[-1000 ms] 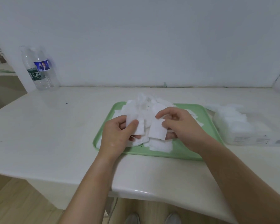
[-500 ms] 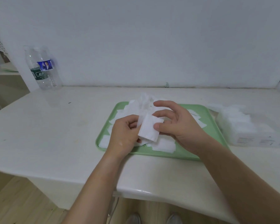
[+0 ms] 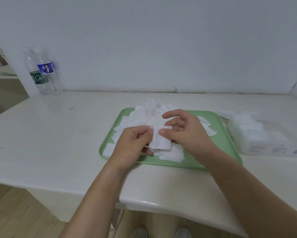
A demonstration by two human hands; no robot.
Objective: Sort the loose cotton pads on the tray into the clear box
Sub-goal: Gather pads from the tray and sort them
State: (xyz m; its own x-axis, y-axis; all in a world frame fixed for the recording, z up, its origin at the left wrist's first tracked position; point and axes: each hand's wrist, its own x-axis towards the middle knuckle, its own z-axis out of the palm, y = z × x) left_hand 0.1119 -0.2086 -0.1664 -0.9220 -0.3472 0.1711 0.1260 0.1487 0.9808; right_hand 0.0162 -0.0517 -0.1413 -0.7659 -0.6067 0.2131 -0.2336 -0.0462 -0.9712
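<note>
Fingers point(image 3: 163, 132) of left hand point(image 3: 130, 143) and right hand point(image 3: 187, 133) are being pinched round a pad stack point(image 3: 159, 142) over tray point(image 3: 226, 146); gathering step; next, careful carry into clear box point(image 3: 264, 145).

Pad point(image 3: 162, 140) now between left hand point(image 3: 132, 146) and right hand point(image 3: 184, 133).

Both bare forearms reach forward, and the hands meet in the middle. The left hand point(image 3: 130, 145) pinches a stack of cotton pads point(image 3: 160, 140) — thumb on top, fingers curled beneath. The right hand point(image 3: 188, 133) pinches the same stack by its thumb, forefinger arched above.
</note>
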